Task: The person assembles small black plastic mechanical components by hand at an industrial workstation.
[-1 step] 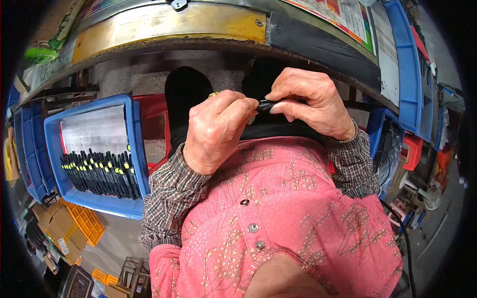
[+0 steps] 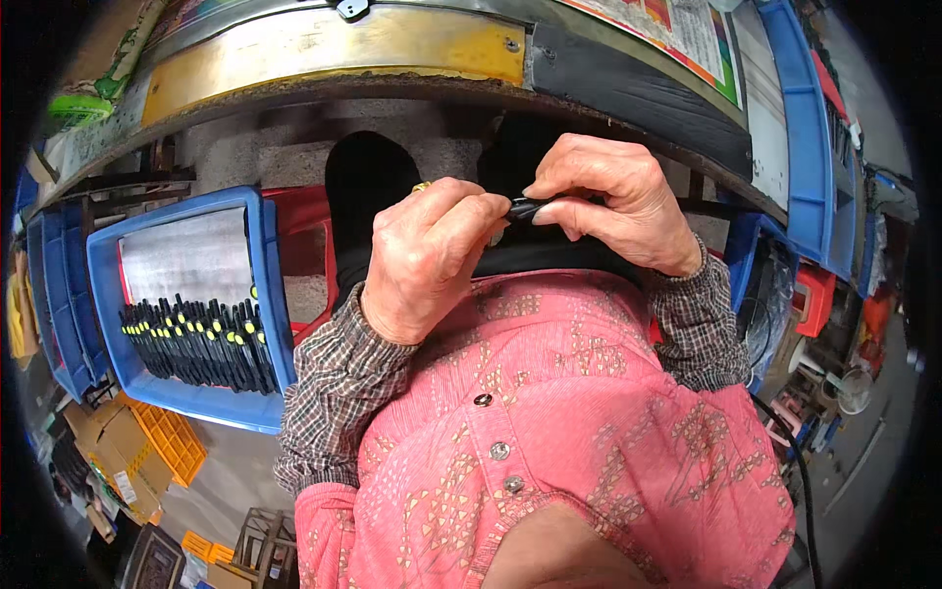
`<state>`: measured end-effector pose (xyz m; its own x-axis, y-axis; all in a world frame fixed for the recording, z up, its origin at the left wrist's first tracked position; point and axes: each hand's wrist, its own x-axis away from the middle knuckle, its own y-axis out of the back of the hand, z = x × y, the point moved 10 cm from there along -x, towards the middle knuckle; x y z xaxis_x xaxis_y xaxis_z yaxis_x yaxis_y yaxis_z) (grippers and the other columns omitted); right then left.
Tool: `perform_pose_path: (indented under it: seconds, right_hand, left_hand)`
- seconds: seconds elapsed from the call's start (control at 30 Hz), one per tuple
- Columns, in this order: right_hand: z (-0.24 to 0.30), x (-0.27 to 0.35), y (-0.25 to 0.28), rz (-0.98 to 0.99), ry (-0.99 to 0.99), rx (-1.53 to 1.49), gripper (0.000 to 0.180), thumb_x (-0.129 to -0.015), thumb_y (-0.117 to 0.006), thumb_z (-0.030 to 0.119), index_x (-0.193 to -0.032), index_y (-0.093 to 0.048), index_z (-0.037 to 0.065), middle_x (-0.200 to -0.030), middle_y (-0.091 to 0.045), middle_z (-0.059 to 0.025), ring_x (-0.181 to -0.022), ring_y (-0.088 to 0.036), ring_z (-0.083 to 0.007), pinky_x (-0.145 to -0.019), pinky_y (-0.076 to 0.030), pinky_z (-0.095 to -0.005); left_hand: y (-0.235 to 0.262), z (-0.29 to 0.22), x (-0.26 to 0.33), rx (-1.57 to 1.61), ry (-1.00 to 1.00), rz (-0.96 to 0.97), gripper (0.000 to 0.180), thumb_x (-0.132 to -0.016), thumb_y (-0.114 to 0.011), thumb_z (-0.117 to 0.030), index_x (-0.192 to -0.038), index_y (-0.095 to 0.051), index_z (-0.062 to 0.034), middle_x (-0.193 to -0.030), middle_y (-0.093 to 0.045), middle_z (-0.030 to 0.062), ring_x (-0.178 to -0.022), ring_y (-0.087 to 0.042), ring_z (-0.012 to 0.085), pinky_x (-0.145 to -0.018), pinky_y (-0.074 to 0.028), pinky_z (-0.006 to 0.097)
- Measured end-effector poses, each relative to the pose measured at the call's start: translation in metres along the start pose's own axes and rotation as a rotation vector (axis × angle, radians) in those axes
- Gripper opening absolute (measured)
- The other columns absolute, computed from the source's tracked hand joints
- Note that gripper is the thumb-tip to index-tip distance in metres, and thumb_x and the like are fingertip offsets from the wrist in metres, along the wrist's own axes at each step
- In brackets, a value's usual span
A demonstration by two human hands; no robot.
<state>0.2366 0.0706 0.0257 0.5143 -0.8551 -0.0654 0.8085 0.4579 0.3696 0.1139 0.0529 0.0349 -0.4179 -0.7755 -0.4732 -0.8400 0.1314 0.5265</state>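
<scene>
A small, slim black piece [image 2: 525,208] is held between both my hands, just above my lap. My left hand [image 2: 424,257], with a yellow ring on one finger, pinches its left end. On the other side, my right hand [image 2: 618,201] grips it between thumb and forefinger. The piece blends into my dark trousers, so its exact kind is hard to make out, and the fingers cover part of it. To the left, a blue plastic tray [image 2: 278,324] holds a row of several slim black pieces [image 2: 201,339] with yellow-green round spots.
A worn workbench edge [image 2: 334,59] with a yellowish metal strip runs across ahead of my knees. Red stool parts [image 2: 306,211] show beside the tray. More blue bins [image 2: 800,128] stand at the right. A cardboard box [image 2: 116,452] and orange crate [image 2: 169,437] lie low on the left.
</scene>
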Motion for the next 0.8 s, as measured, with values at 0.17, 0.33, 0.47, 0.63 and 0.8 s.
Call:
perform_pose_path:
  seconds: [0.17, 0.33, 0.47, 0.63, 0.8]
  right_hand:
    - [-0.011, 0.002, 0.0, -0.002, -0.101, -0.146, 0.01, -0.081, -0.068, -0.005, -0.09, -0.065, -0.004, -0.083, -0.058, -0.0062, -0.058, -0.055, -0.0077, -0.049, -0.045, -0.0208]
    - [-0.016, 0.003, -0.002, -0.015, -0.142, -0.169, 0.007, -0.083, -0.067, -0.003, -0.088, -0.064, -0.003, -0.081, -0.057, -0.0033, -0.058, -0.055, -0.0063, -0.049, -0.044, -0.0204]
    - [-0.02, 0.005, -0.003, -0.008, -0.168, -0.209, 0.006, -0.083, -0.067, -0.003, -0.088, -0.064, -0.003, -0.08, -0.057, -0.0034, -0.057, -0.054, -0.0063, -0.048, -0.044, -0.0203]
    - [-0.019, 0.005, -0.004, -0.019, -0.147, -0.188, 0.005, -0.083, -0.067, -0.003, -0.087, -0.064, -0.003, -0.08, -0.057, -0.0035, -0.057, -0.055, -0.0063, -0.048, -0.045, -0.0201]
    - [-0.01, 0.003, -0.004, -0.005, -0.044, -0.076, 0.007, -0.083, -0.068, -0.003, -0.088, -0.064, -0.003, -0.082, -0.058, -0.0043, -0.058, -0.055, -0.0064, -0.049, -0.045, -0.0202]
  left_hand:
    - [-0.001, 0.001, -0.002, 0.027, 0.012, 0.016, 0.022, -0.07, -0.074, 0.003, -0.09, -0.067, -0.0042, -0.081, -0.066, 0.0096, -0.072, -0.066, 0.0237, -0.061, -0.052, 0.031]
    - [-0.002, 0.003, 0.0, 0.034, 0.018, 0.023, 0.022, -0.07, -0.073, 0.003, -0.09, -0.067, -0.0039, -0.081, -0.066, 0.0099, -0.072, -0.066, 0.0238, -0.061, -0.051, 0.032]
    - [-0.002, 0.001, 0.001, 0.023, 0.011, 0.016, 0.023, -0.07, -0.073, 0.003, -0.091, -0.066, -0.004, -0.081, -0.066, 0.01, -0.072, -0.066, 0.0242, -0.06, -0.051, 0.032]
    - [-0.003, 0.003, 0.001, 0.046, 0.032, 0.029, 0.022, -0.07, -0.073, 0.004, -0.09, -0.066, -0.0036, -0.081, -0.066, 0.0101, -0.071, -0.066, 0.0248, -0.06, -0.051, 0.032]
    - [-0.002, 0.006, 0.002, 0.076, 0.036, 0.025, 0.022, -0.07, -0.072, 0.004, -0.09, -0.066, -0.0028, -0.08, -0.066, 0.0108, -0.072, -0.066, 0.0251, -0.06, -0.051, 0.032]
